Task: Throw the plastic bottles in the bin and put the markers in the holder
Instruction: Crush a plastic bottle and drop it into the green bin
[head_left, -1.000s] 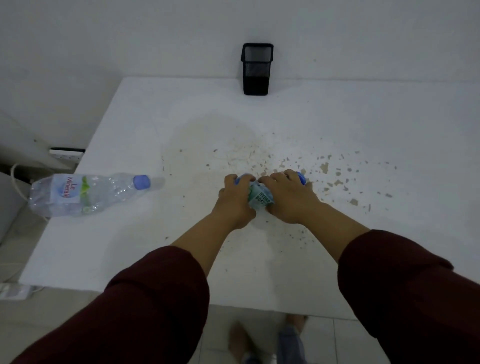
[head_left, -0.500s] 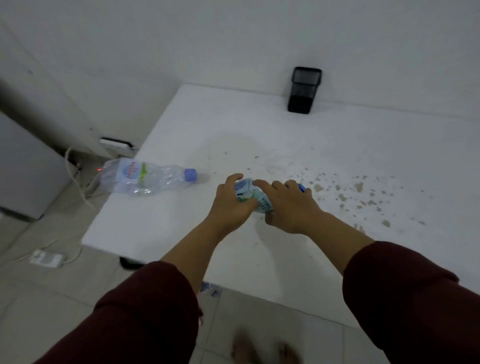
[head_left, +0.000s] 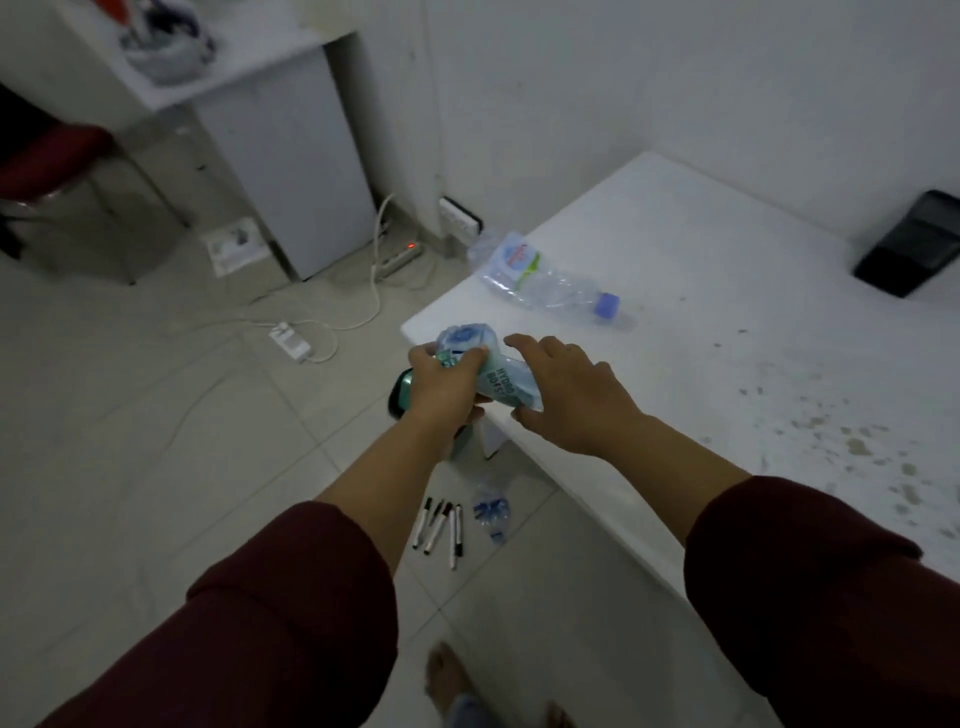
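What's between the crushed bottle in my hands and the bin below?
Nothing visible. The left hand grips the crushed bottle past the table corner, the right hand open beside it. The green bin sits directly beneath, mostly hidden by the left hand.

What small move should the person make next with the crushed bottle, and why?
Probably lower the crushed bottle, gripped by the left hand, into the green bin seen just beneath it beside the table. The right hand looks open, already letting go.

White cabinet (head_left: 291, 171), power strip (head_left: 399, 258), red chair (head_left: 47, 156), stained table (head_left: 727, 364).
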